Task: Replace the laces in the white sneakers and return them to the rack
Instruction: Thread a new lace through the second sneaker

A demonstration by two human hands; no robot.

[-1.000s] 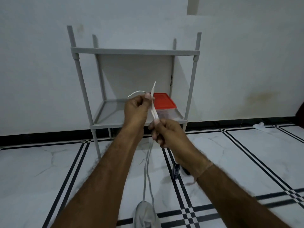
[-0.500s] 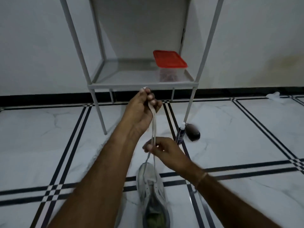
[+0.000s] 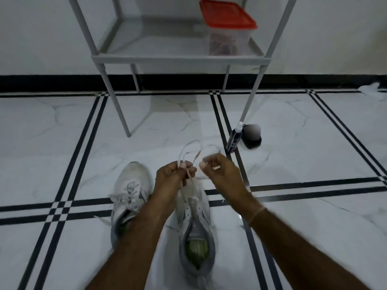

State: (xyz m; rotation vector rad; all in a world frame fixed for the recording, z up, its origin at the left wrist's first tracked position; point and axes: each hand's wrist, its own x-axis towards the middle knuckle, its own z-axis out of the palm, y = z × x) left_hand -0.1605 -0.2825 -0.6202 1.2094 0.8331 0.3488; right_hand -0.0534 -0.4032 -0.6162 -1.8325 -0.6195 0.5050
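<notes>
Containers: one. Clear plastic box with red lid [image 3: 229, 36], closed, on the one visible shelf of the grey metal rack [image 3: 178, 58], at the right side close to the front right post. Contents through the wall: brownish tangle, kind not discernible. Nothing further told of that shelf.

Bottles: one. Dark blue spray bottle with white cap [image 3: 234, 139], upright on the white marble floor with black stripes [image 3: 62, 143], just beside the foot of the front right rack leg. Beside it, to the right, one dark rounded object [image 3: 252, 137], blurred, not identifiable.

Sneakers: two, both on the floor in front of the rack, toes toward it, side by side.
- Left white sneaker [image 3: 132, 185]: laced, loose ends trailing on the tile.
- Right white sneaker [image 3: 194, 208]: green insole [image 3: 196, 249] visible in the opening; partly covered at the toe by the hands.

Laces in hand: one flat white lace [image 3: 189, 151], rising from the right sneaker's eyelet area and looping above both hands.

Hands: two, both above the right sneaker's toe, close together, not touching.
- Left hand [image 3: 173, 176]: fingers curled, pinching the lace between thumb and forefinger.
- Right hand [image 3: 222, 174]: fingers curled, pinching another part of the same lace; thin band [image 3: 256, 214] at the wrist.

Far right, by the wall: one crumpled white item [image 3: 370, 88], kind unclear.
</notes>
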